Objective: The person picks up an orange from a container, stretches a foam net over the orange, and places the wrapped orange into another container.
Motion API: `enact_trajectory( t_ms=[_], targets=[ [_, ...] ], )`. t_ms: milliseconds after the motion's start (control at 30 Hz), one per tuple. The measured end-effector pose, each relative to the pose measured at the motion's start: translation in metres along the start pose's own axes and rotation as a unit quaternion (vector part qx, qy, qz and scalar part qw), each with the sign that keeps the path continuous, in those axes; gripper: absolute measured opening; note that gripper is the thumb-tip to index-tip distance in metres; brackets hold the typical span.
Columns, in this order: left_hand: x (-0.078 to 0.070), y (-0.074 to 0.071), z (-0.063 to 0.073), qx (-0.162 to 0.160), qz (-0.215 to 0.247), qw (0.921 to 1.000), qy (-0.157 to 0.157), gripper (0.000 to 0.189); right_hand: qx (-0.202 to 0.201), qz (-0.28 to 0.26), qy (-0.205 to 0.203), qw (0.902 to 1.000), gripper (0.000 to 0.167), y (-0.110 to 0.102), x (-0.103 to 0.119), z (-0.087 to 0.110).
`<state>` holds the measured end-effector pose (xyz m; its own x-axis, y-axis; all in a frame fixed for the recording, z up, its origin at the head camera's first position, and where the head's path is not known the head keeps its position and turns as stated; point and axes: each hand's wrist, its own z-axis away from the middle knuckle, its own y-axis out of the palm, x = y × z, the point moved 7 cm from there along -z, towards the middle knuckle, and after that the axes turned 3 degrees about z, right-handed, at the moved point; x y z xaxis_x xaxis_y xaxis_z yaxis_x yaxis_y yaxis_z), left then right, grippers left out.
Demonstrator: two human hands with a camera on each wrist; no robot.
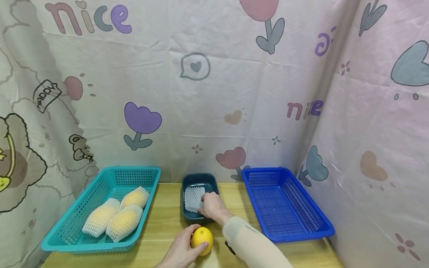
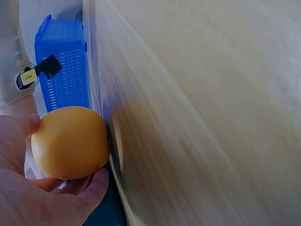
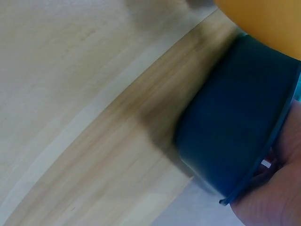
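Observation:
My left hand (image 1: pixel 182 248) holds an orange (image 1: pixel 202 241) at the table's front, the thumb on its near side and fingers behind it. In the left wrist view the orange (image 2: pixel 71 142) sits between the thumb and fingertips, close to the tabletop. My right hand (image 1: pixel 214 207) reaches into a small dark teal bin (image 1: pixel 187 219) just beyond the orange. Its thumb and forefinger pinch the right edge of a white foam net sleeve (image 1: pixel 193 199) lying in the bin. The right wrist view shows the bin's outer wall (image 3: pixel 235 113), which hides the fingertips.
On the left, a turquoise basket (image 1: pixel 53 243) holds three yellow fruits (image 1: pixel 124 222) in white foam nets. A blue basket (image 1: pixel 278 208) stands on the right. Behind the wooden table (image 1: pixel 167 212) hangs a printed curtain (image 1: pixel 201 111).

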<state>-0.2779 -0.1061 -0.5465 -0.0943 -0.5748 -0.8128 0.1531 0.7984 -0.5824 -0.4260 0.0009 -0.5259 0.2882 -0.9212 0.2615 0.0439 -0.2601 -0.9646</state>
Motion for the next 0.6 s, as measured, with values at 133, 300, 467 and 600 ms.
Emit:
enact_trajectory(
  t_ms=[133,300,467,600],
  targets=[
    [0.0004,0.0006,-0.0013,0.003,0.001,1.0000,-0.003,0.070,0.009,0.000,0.003,1.0000,0.033,0.0039,0.0000,-0.0037],
    [0.0012,0.0023,-0.0022,0.008,0.005,0.9998,-0.015,0.073,0.010,0.004,0.003,0.9999,0.017,0.0059,0.0002,-0.0056],
    [0.0018,0.0023,-0.0017,0.013,0.014,0.9995,-0.026,0.075,0.008,0.005,0.002,1.0000,0.007,0.0057,0.0020,-0.0055],
    [0.0023,0.0024,-0.0016,0.016,0.019,0.9993,-0.027,0.074,0.000,0.007,-0.003,1.0000,0.004,0.0053,0.0028,-0.0063]
  ],
)
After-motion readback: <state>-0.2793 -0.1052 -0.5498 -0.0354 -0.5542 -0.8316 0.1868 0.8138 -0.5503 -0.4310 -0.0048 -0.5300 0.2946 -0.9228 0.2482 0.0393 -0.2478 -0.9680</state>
